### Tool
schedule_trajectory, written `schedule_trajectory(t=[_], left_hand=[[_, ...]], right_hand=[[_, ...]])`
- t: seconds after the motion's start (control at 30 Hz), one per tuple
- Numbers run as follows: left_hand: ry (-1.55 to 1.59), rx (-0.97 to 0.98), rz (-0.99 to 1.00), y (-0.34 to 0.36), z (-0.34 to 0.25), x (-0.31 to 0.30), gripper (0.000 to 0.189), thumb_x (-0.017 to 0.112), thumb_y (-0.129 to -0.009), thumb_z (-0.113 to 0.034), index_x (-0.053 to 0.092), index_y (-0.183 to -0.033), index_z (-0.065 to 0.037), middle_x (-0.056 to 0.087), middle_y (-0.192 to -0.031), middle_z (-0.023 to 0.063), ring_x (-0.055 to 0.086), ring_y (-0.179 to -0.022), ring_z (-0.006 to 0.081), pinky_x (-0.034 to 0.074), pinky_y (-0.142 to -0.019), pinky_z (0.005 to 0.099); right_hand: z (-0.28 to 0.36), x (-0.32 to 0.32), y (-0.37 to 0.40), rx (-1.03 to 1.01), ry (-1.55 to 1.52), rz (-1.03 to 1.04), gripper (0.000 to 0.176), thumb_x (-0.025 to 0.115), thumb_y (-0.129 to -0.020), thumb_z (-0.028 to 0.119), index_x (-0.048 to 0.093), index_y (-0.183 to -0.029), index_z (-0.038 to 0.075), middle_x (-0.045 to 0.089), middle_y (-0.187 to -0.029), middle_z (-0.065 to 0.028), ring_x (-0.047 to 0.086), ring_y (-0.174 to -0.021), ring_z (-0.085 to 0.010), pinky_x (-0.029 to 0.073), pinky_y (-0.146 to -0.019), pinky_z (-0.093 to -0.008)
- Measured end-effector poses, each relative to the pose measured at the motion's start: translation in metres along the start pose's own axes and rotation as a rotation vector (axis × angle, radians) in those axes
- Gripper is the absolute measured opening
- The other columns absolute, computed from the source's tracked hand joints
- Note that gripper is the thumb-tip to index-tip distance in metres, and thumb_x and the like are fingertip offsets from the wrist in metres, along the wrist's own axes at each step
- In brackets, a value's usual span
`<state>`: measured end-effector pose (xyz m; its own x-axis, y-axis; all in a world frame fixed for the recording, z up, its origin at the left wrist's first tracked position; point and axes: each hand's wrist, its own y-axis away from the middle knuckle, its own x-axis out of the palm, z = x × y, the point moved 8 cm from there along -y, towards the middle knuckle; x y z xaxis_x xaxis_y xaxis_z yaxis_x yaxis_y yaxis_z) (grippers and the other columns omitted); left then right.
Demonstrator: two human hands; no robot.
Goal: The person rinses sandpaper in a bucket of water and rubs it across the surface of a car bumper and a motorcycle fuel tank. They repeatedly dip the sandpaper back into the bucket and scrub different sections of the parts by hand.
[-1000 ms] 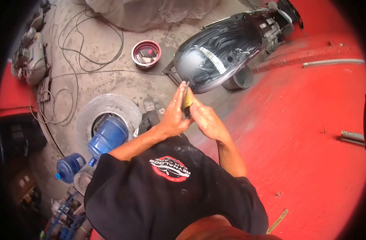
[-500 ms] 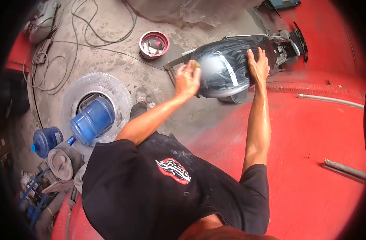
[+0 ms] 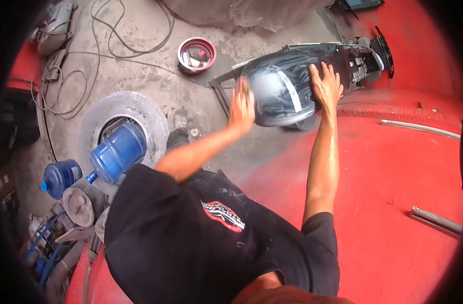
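Note:
A glossy black curved panel (image 3: 270, 109), resembling the end of a car bumper, rests on a metal stand (image 3: 222, 91). It carries a grey patch and a white strip, and its surface looks wet and smeared. My left hand (image 3: 241, 107) is at the panel's left edge, smeared by motion, its fingers closed around a small yellowish pad (image 3: 248, 88) that is mostly hidden. Lying flat on top of the panel, my right hand (image 3: 326, 87) has its fingers spread and holds nothing.
A maroon tub (image 3: 196, 54) with water and small pieces stands on the concrete floor beyond the stand. Left are a tire (image 3: 153, 109), blue water jugs (image 3: 119, 152) and a cable (image 3: 97, 55). To the right is a red surface (image 3: 383, 182) with metal tubes (image 3: 419, 127).
My left hand has turned more upright and shifted slightly at the panel's left edge, the pad still in it. My right hand has spread its fingers a little more on the panel.

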<state>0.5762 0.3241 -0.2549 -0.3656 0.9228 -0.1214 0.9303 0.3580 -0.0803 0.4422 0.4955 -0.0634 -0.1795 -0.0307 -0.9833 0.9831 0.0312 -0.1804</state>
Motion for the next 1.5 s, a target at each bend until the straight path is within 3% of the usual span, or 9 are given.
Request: schedule_trajectory(t=[0.2,0.43,0.57,0.83,1.17,1.23,1.3,1.43,1.5], left_hand=[[0.008,0.027,0.061,-0.037,-0.029,-0.017,0.053,0.036,-0.105,-0.023,0.032,-0.149,0.005,0.032,-0.156,0.0238,0.029,-0.146,0.0355,0.024,-0.12,0.0468],[-0.182,0.573,-0.081,0.037,-0.035,-0.004,0.056,0.047,-0.098,-0.011,0.033,-0.15,0.004,0.04,-0.151,0.024,0.034,-0.144,0.0387,0.025,-0.119,0.0463],[-0.294,0.843,0.265,0.0,-0.161,0.028,0.059,0.053,-0.092,-0.008,0.038,-0.149,0.002,0.042,-0.151,0.0206,0.037,-0.143,0.0354,0.027,-0.118,0.0517],[-0.241,0.539,-0.006,0.036,-0.011,-0.019,0.056,0.052,-0.096,-0.012,0.039,-0.147,0.004,0.038,-0.154,0.022,0.031,-0.146,0.0358,0.021,-0.12,0.0524],[-0.203,0.736,0.032,0.034,-0.069,-0.009,0.06,0.055,-0.094,-0.009,0.035,-0.148,0.006,0.042,-0.148,0.0285,0.038,-0.14,0.0414,0.028,-0.118,0.0478],[0.17,-0.473,0.109,-0.003,-0.015,-0.018,0.055,0.049,-0.098,-0.013,0.035,-0.147,0.007,0.044,-0.145,0.0301,0.042,-0.137,0.0421,0.031,-0.116,0.0451],[0.075,-0.443,0.119,-0.018,0.019,-0.011,0.052,0.044,-0.101,-0.017,0.036,-0.147,0.007,0.042,-0.146,0.0317,0.042,-0.136,0.042,0.035,-0.114,0.0433],[-0.06,0.467,0.031,0.06,-0.069,-0.001,0.058,0.046,-0.099,-0.012,0.028,-0.151,0.006,0.029,-0.156,0.0274,0.026,-0.147,0.0395,0.018,-0.121,0.0447],[-0.041,0.351,0.041,0.044,-0.054,-0.007,0.059,0.047,-0.098,-0.009,0.028,-0.152,0.005,0.028,-0.156,0.0276,0.024,-0.147,0.0409,0.019,-0.121,0.0455]], right_hand=[[-0.001,0.0,-0.004,-0.013,-0.016,-0.028,0.074,0.045,-0.092,0.067,0.048,-0.147,0.018,0.036,-0.158,-0.0103,0.026,-0.148,-0.0349,0.013,-0.119,-0.0564],[-0.002,-0.002,0.0,-0.012,0.026,0.007,0.077,0.041,-0.092,0.068,0.047,-0.147,0.015,0.036,-0.157,-0.0117,0.026,-0.147,-0.0362,0.015,-0.118,-0.0567],[0.001,-0.003,0.004,-0.037,0.003,-0.037,0.076,0.041,-0.093,0.068,0.046,-0.147,0.015,0.035,-0.158,-0.0121,0.026,-0.148,-0.0353,0.015,-0.119,-0.0554],[-0.003,0.003,0.003,-0.015,0.018,0.004,0.075,0.039,-0.094,0.068,0.047,-0.147,0.015,0.035,-0.158,-0.0123,0.025,-0.148,-0.0356,0.013,-0.119,-0.057],[-0.002,0.007,-0.001,-0.046,0.018,-0.019,0.073,0.039,-0.094,0.067,0.047,-0.147,0.016,0.037,-0.157,-0.0118,0.027,-0.146,-0.0374,0.016,-0.118,-0.0577],[-0.003,0.008,0.002,-0.024,0.029,-0.013,0.073,0.039,-0.095,0.066,0.046,-0.147,0.017,0.035,-0.158,-0.0109,0.026,-0.147,-0.0365,0.016,-0.118,-0.0569],[-0.003,0.004,0.004,-0.011,0.031,0.005,0.072,0.039,-0.095,0.066,0.046,-0.148,0.017,0.035,-0.158,-0.0107,0.026,-0.147,-0.0363,0.015,-0.118,-0.0567],[-0.003,0.0,-0.004,-0.005,0.015,0.003,0.072,0.041,-0.094,0.068,0.047,-0.148,0.021,0.034,-0.159,-0.0092,0.024,-0.148,-0.0361,0.013,-0.118,-0.0577],[-0.005,0.001,-0.001,-0.002,0.007,0.01,0.071,0.04,-0.094,0.067,0.047,-0.148,0.021,0.034,-0.159,-0.0097,0.024,-0.148,-0.0364,0.014,-0.118,-0.0582]])
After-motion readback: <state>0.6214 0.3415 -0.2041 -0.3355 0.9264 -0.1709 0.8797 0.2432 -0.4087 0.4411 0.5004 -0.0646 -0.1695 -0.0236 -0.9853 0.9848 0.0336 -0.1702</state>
